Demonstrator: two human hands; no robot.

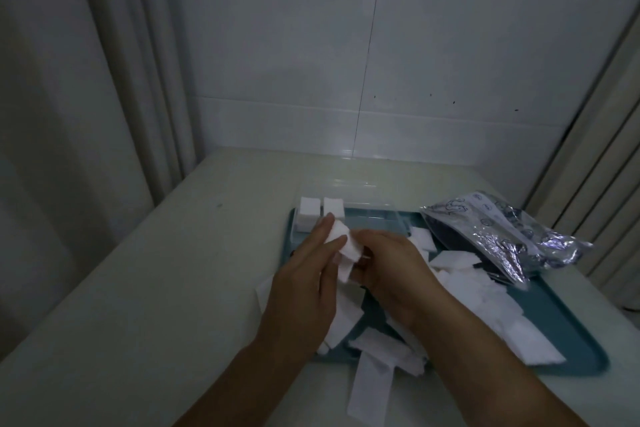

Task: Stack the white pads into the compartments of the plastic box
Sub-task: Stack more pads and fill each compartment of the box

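Fingers of both hands meet over a small bunch of white pads [104,246] waitFingers of both hands meet on a small bunch of white pads [346,253], held above the near edge of the plastic box [381,215]. The left hand [304,288] has its fingers fairly straight and close together, with the upper corner of the bunch caught between the forefinger and what looks like the thumb. The right hand [391,270] is curled round the bunch from the other side; its fingertips are hidden behind the pads, so how tightly they close cannot be told.

Just beyond the left fingertips, two neat stacks of pads [308,215] stand side by side in the leftmost compartments of the clear box. The compartments farther along, beyond the right knuckles, look see-through, and their contents cannot be made out.

Under both hands lies a teal tray [571,333], and the box sits at its far edge. Loose pads [485,298] are scattered in a heap below and outward of the right wrist, some overlapping, and more show beneath the left palm. A long white paper strip [370,381] hangs over the tray's near rim between the forearms. Outward of the right fingers and farther off, a crumpled silvery foil bag [502,236] rests on the tray's far corner. The tray stands on a pale table [156,288].
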